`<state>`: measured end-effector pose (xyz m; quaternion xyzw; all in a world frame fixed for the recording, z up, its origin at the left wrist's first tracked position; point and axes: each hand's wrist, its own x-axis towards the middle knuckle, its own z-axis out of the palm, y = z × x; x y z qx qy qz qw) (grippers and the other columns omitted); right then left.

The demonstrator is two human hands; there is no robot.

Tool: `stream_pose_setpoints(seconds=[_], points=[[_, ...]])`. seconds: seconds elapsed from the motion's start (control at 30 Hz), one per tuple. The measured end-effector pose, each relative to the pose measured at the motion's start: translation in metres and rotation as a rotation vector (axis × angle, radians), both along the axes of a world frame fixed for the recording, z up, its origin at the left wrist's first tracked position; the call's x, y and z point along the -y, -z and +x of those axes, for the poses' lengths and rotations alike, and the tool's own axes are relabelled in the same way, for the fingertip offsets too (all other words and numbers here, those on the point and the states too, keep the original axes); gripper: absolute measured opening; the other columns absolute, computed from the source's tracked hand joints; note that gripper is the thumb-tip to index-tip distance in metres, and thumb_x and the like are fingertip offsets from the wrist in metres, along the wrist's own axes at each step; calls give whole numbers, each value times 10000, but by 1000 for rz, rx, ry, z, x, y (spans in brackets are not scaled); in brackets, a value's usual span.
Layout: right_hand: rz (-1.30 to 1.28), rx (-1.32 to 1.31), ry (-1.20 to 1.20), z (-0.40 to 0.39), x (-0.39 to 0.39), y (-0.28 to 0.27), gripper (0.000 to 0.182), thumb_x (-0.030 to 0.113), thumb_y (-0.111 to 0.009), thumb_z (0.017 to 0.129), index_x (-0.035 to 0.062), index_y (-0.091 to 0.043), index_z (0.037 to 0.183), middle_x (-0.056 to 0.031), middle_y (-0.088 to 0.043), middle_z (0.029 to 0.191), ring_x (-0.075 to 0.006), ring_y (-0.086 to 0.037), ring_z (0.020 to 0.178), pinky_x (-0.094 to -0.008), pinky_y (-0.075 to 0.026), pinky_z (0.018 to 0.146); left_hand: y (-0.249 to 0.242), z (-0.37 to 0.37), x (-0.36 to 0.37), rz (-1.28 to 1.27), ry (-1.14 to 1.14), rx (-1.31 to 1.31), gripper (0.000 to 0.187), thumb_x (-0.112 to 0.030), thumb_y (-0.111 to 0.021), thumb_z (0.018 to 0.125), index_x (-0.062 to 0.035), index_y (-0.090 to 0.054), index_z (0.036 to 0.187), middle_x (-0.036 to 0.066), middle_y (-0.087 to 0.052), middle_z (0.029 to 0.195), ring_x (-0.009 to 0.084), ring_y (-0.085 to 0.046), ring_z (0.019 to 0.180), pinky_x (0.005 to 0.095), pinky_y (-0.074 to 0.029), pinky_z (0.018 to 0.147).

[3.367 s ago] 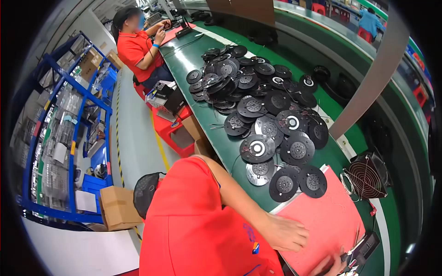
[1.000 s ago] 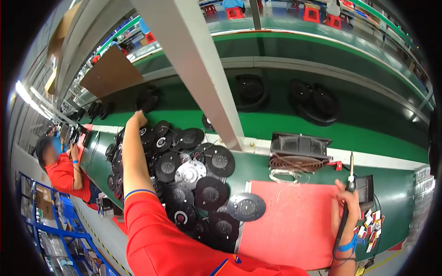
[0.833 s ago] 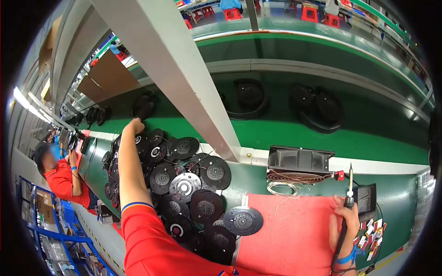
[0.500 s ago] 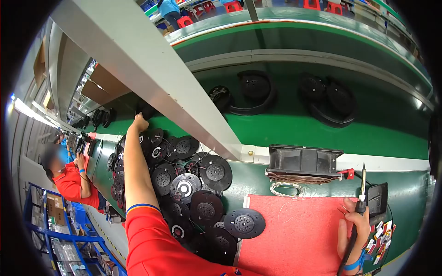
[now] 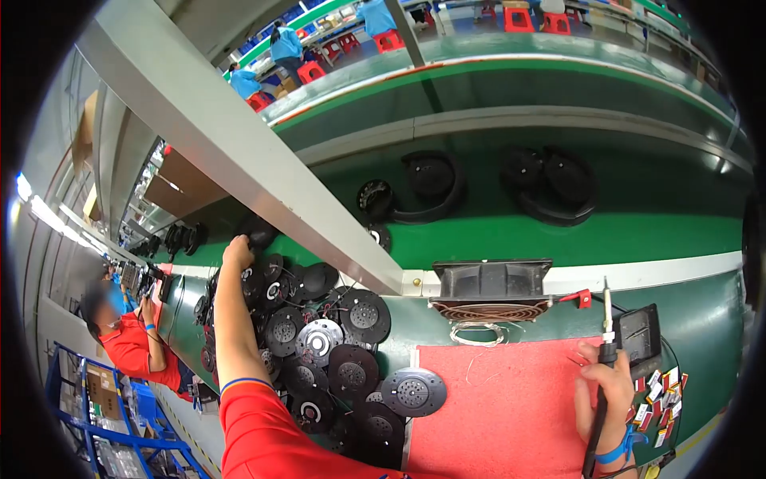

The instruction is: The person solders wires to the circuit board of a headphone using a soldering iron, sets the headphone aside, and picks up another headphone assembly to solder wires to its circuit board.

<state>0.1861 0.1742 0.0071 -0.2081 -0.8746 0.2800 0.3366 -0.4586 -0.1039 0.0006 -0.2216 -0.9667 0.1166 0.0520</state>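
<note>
Right hand [image 5: 611, 386] holds a soldering iron [image 5: 608, 351] in its grip; left hand [image 5: 238, 252], cannot tell

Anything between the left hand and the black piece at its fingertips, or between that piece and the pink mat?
Nothing visible separates the left hand from the black piece. Between that piece and the pink mat lie the piled black discs, with the grey post close beside.

Green workbench [image 5: 411, 318], red mat [image 5: 503, 399], black discs [image 5: 351, 369], fan [image 5: 490, 291], small packets [image 5: 659, 399]
</note>
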Motion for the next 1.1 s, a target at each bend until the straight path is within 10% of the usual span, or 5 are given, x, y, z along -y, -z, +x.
stream_pose_setpoints(seconds=[0.4,0.5,0.67,0.77,1.1], points=[[88,-268,-82,3,11,-13,339,-123,-631,623,58,-543,896,-169,-647,1036,-351,-593,845,-402,-479,770,-160,198,100,939,366,-645,191,-116,-545,890,31,-514,1007,109,-564,791,210,-545,675,306,-446,693],[135,-287,-112,7,16,-15,347,-125,-627,633,60,-538,913,-176,-646,1057,-352,-589,841,-393,-476,772,-174,294,100,1169,314,-164,156,-122,-503,916,26,-515,966,0,-464,715,73,-401,627,224,-372,606],[209,-327,-117,10,26,-16,283,-109,-604,720,54,-538,941,-189,-650,1074,-343,-619,945,-408,-430,893,-122,419,38,822,358,316,366,-80,-502,811,27,-512,1161,137,-588,783,163,-530,627,286,-432,605],[248,-317,-130,8,33,-11,225,-100,-561,796,45,-538,966,-183,-650,1081,-297,-638,935,-393,-437,894,-94,469,-22,601,446,729,467,-140,-563,811,5,-450,1240,254,-611,787,431,-614,785,428,-475,671],[184,-438,-152,0,41,7,247,-81,-600,786,45,-582,998,-95,-669,1067,-138,-585,762,-239,-472,691,-11,478,-73,607,867,468,376,-275,-620,831,-4,-585,1090,205,-616,837,373,-608,786,434,-480,679]])
